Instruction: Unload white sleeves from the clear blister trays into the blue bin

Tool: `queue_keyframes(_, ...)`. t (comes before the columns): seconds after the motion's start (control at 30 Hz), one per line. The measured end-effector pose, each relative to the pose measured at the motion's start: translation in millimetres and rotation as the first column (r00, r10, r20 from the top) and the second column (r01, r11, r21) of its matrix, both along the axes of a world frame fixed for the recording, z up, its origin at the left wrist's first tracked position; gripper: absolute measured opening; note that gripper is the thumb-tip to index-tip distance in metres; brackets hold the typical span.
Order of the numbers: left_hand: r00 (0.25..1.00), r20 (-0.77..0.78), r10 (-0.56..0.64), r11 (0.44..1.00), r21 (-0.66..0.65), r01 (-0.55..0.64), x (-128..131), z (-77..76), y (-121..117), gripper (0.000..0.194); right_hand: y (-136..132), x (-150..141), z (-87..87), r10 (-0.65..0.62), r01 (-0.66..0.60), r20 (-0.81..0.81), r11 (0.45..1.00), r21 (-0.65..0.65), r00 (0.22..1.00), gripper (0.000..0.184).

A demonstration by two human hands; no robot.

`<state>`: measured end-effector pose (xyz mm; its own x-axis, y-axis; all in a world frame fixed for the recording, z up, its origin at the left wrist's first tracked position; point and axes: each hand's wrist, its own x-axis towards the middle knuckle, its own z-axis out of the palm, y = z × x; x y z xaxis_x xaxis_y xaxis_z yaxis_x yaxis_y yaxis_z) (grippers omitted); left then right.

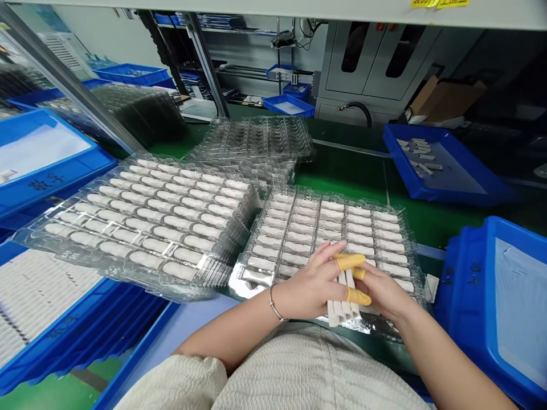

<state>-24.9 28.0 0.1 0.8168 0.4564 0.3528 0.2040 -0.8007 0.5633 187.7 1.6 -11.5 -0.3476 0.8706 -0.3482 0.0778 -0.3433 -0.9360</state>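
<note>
Plastic trays (pixel 141 279), white pieces (pixel 261 263) in rows

Slim, tubular white pieces (pixel 337 313), stark against bright yellow finger covers (pixel 350 262)! Deep green table (pixel 337 173) beneath, and along its near edge, a glossy, see-through plastic tray (pixel 243 289) shows white in a neat grid. Solid blue plastic bin (pixel 465 279) by the right edge, black markings; cream crinkle-patterned garment (pixel 316 376) below!

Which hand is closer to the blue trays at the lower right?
Right: the right hand is left of the blue trays, apart from them; the left hand is farther left.
</note>
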Motion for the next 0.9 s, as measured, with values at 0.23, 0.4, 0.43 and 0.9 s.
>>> queue_keyframes(0.23,0.985,-0.067,-0.162,0.912,0.372,0.175,4.8,-4.1,-4.5,0.027,12.7,-4.1,11.5,0.242,-0.247,0.054,0.965,0.09,0.969,0.033)
queue_keyframes(0.4,0.981,-0.106,-0.162,0.899,0.394,0.191,4.2,-2.7,-1.2,0.029,26.4,-6.3,29.2,0.412,-0.416,0.065,0.884,0.213,0.909,0.027)
queue_keyframes(0.43,0.981,-0.105,-0.165,0.908,0.372,0.193,4.0,-2.6,-1.1,0.03,27.6,-7.5,31.8,0.426,-0.429,0.063,0.876,0.222,0.903,0.028)
queue_keyframes(0.9,0.985,0.042,0.166,0.935,0.312,-0.171,0.8,-16.1,-8.6,0.069,39.5,-4.9,23.9,0.238,-0.296,0.246,0.925,0.238,0.94,0.01)
